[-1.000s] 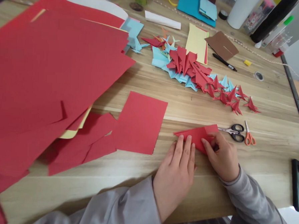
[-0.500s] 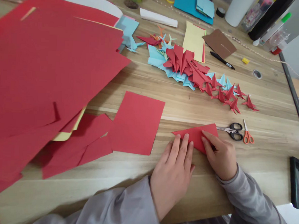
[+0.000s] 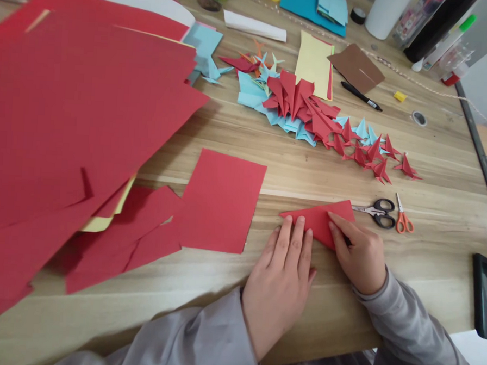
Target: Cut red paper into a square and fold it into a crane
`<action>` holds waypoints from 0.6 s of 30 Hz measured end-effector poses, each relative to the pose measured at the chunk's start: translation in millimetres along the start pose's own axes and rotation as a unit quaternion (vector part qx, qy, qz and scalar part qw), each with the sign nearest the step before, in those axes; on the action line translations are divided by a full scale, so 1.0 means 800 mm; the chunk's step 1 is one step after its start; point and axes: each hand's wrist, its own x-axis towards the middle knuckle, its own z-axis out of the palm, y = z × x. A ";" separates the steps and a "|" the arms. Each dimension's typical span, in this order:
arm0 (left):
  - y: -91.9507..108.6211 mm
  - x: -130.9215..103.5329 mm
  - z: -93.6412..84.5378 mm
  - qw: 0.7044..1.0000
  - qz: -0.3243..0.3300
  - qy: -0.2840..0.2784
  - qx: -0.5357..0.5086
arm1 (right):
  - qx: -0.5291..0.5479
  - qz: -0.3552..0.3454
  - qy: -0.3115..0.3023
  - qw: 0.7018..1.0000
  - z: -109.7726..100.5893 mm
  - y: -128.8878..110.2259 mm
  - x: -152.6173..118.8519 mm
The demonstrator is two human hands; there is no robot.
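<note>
A folded piece of red paper (image 3: 320, 219) lies on the wooden table, narrowing to a point at its left end. My left hand (image 3: 281, 282) rests flat, its outstretched fingertips on the lower left edge of the paper. At the paper's right part, my right hand (image 3: 356, 248) has thumb and forefinger closed on it, the other fingers curled under. Just beyond lie black-handled scissors (image 3: 383, 212), their blade tips hidden by the paper, and small orange-handled scissors (image 3: 403, 221). Left of my hands is a flat red paper sheet (image 3: 224, 200).
Large red sheets (image 3: 88, 109) cover the left side, with red offcuts (image 3: 143, 231) beside them. Farther back lie folded red paper pieces (image 3: 291, 95), small red folded figures (image 3: 373, 151), yellow paper (image 3: 314, 63), brown paper (image 3: 358, 68) and a black pen (image 3: 360, 96).
My left hand has shifted very slightly left along the folded paper's edge. My right hand stays in the same place. The view has moved a little.
</note>
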 end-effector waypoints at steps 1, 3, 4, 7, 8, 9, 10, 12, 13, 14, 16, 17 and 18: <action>0.000 0.000 0.000 1.000 -0.001 -0.001 -0.001 | 0.001 0.002 0.000 1.000 0.000 0.000 0.000; 0.000 0.000 0.001 1.000 -0.003 -0.006 -0.003 | 0.003 0.004 -0.002 1.000 0.001 0.001 -0.001; 0.000 0.000 0.001 1.000 -0.003 -0.008 -0.004 | 0.003 0.005 -0.004 1.000 0.001 0.001 -0.001; 0.000 -0.001 0.001 1.000 -0.005 -0.012 -0.005 | -0.003 0.010 -0.004 1.000 0.002 0.002 -0.001; 0.000 -0.001 0.001 1.000 -0.006 -0.012 -0.005 | -0.007 0.011 -0.002 1.000 0.002 0.001 -0.001; 0.000 -0.001 0.001 1.000 -0.007 -0.013 -0.005 | -0.010 0.012 -0.001 1.000 0.002 0.001 -0.001; 0.000 -0.001 0.001 1.000 -0.007 -0.013 -0.005 | -0.013 0.012 0.001 1.000 0.002 0.001 -0.001; 0.000 -0.001 0.001 1.000 -0.007 -0.015 -0.006 | -0.016 0.010 0.004 1.000 0.002 0.001 0.000; 0.000 -0.001 0.000 1.000 -0.008 -0.015 -0.007 | -0.019 0.009 0.005 1.000 0.001 0.001 0.000; 0.000 0.000 0.000 1.000 -0.008 -0.016 -0.008 | -0.022 0.007 0.005 1.000 0.001 0.001 0.000; 0.000 0.000 0.000 1.000 -0.008 -0.015 -0.008 | -0.026 0.005 0.003 1.000 0.001 0.001 0.000; 0.000 0.000 0.000 1.000 -0.008 -0.015 -0.008 | -0.027 0.005 0.001 1.000 0.001 0.002 0.000; 0.001 0.000 0.000 1.000 -0.008 -0.014 -0.007 | -0.027 0.005 -0.001 1.000 0.001 0.002 0.000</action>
